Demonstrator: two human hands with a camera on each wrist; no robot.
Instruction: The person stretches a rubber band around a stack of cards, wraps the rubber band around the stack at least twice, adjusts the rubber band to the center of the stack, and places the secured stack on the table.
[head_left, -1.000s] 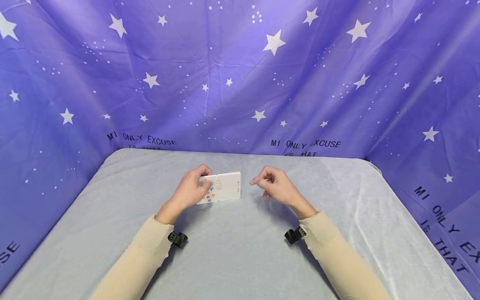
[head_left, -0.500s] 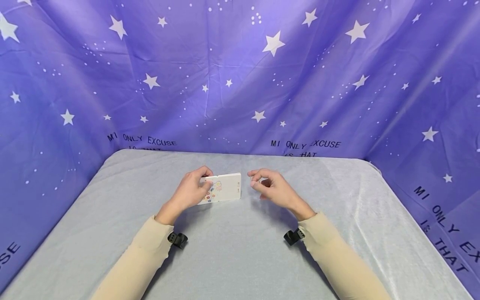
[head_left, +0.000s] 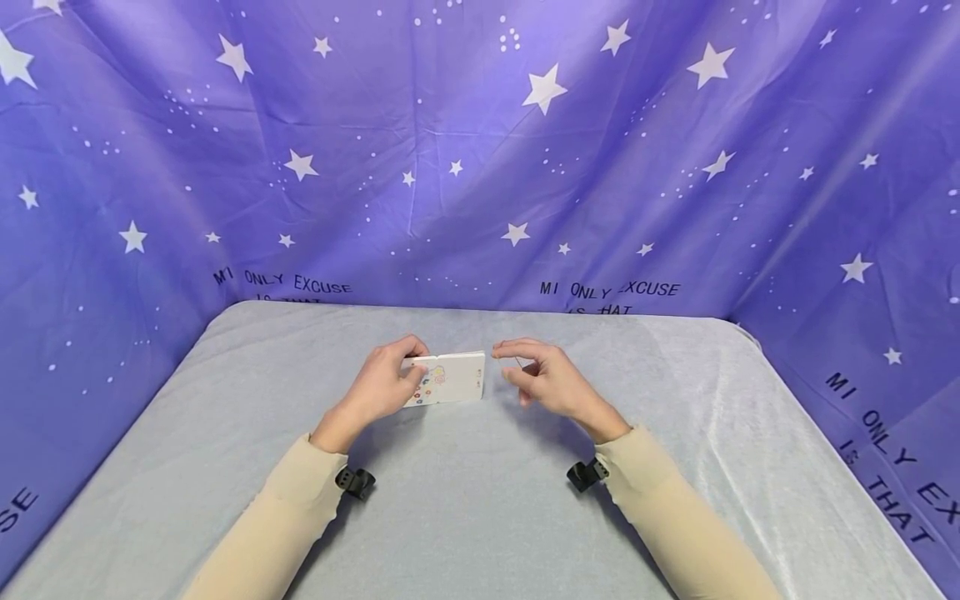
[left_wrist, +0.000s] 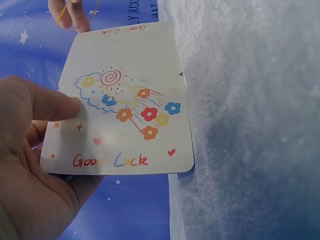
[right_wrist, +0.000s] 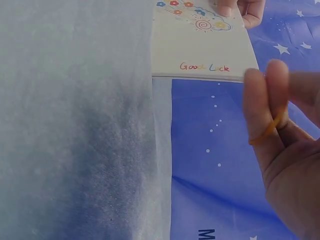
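Note:
A stack of white cards (head_left: 459,377), printed with flowers, a cloud and "Good Luck", stands on its long edge on the table in the head view. My left hand (head_left: 382,382) grips its left end, thumb on the printed front (left_wrist: 135,65) and fingers behind. Small notches show midway along its long edges. Just off the right end is my right hand (head_left: 553,379), with thumb and index finger spread apart. An orange rubber band (right_wrist: 270,129) loops around fingers of that hand in the right wrist view. Between hand and stack a small gap shows.
A pale grey cloth covers the table (head_left: 465,517). Behind and at both sides hangs a purple curtain (head_left: 420,108) with white stars and black lettering. Black wrist cameras (head_left: 356,482) sit at both cuffs.
My right hand's thumb and index finger have spread from a pinch, stretching the rubber band between them, and moved slightly closer to the cards. The left hand keeps its grip.

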